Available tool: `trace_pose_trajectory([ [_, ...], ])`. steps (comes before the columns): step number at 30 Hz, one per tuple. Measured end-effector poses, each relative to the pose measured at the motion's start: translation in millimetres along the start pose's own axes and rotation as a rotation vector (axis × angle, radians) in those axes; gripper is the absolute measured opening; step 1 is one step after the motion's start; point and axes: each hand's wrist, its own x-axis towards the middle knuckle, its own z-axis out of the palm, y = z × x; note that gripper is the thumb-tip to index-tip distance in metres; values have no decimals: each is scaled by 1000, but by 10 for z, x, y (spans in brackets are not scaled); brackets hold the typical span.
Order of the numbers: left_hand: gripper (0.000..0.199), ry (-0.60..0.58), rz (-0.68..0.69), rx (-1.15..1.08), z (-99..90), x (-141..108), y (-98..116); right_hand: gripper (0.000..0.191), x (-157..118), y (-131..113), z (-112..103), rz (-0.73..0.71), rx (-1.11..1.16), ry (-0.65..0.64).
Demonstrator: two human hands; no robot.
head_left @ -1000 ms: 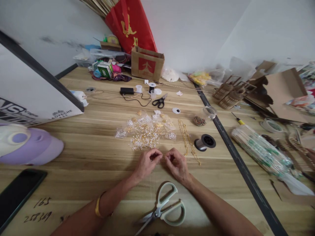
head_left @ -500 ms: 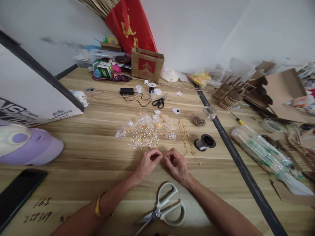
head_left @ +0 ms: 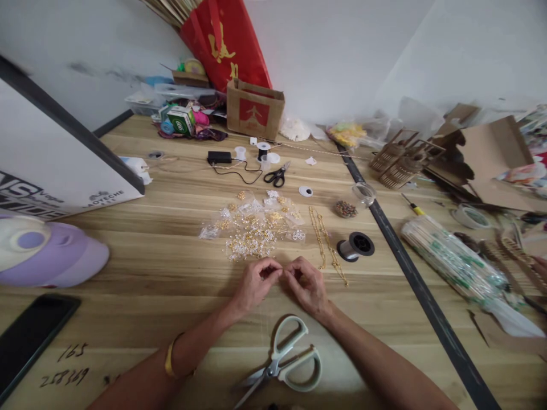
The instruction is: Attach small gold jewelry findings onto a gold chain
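1. nearest my camera, one pair of pale-handled scissors (head_left: 270, 371) lies with its blades parted.
2. one dark phone (head_left: 36, 344) rests at the left; beside it, handwriting on the wooden table (head_left: 192, 279) reads "165" and "258369".
3. i count two hands, the left hand (head_left: 256, 285) and the right hand (head_left: 306, 287), fingertips close together – each is closed in a pinch, but i cannot tell whether anything sits between.
4. just past the right hand i have one gold chain (head_left: 334, 260), and beyond it one wire spool (head_left: 356, 246).
5. past the left hand lies one pile of small gold and clear pieces (head_left: 252, 242), too many to count.
6. on the left, one white box (head_left: 72, 154) prints "ns" and "aoyeche".
7. farther back: one pair of black scissors (head_left: 278, 177), two woven baskets (head_left: 397, 169), one paper bag (head_left: 255, 111) – and one red bag (head_left: 239, 42) whose gold characters i can't read.
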Motion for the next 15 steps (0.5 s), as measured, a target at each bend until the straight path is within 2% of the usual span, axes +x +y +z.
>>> trace_pose_trajectory([
  [9,12,-1,-78,-111,-2,11,27,12,5,-1,-15,-21,-4,27],
  [15,12,-4,-107,-171,3,16,13,9,-21,7,-20,-105,-57,20],
])
